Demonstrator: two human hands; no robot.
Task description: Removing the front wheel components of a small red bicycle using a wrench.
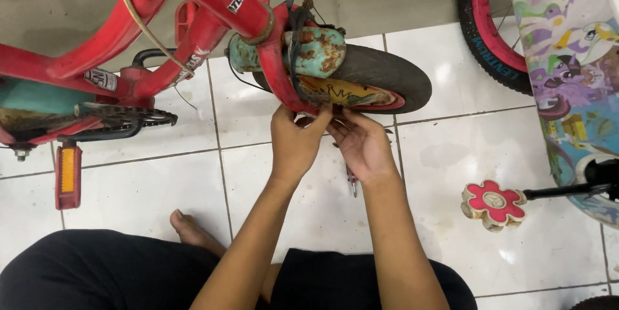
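– Where's the work sitting?

– At the front wheel [377,78] of the red bike [187,20], which lies low over the tiled floor [161,187]. Both hands meet at the bottom end of the fork [284,71], about where the axle would be, just under the rusty teal mudguard [322,49].

– What are the hands doing?

– The left hand [295,142] is curled, fingertips pressed up against the fork end. The right hand [363,145] is half open, fingers pinched toward the same spot. Whether either one grips a small part I cannot tell; the fingers hide it.

– How far along does it look?

– My guess is mid-way. The wheel is seated between the fork legs, the tyre is on, and the mudguard is in place. The fiddling at the axle suggests that fixing is not finished. A tool with a red grip [352,182] lies on the floor just beside the right wrist, in neither hand.

– Anything else nearby?

– The crank and orange-reflector pedal [68,174] to the left, a second, pink bike [567,71] with a flower-shaped pedal [493,203] to the right, and the person's bare foot [190,229] near the knees.
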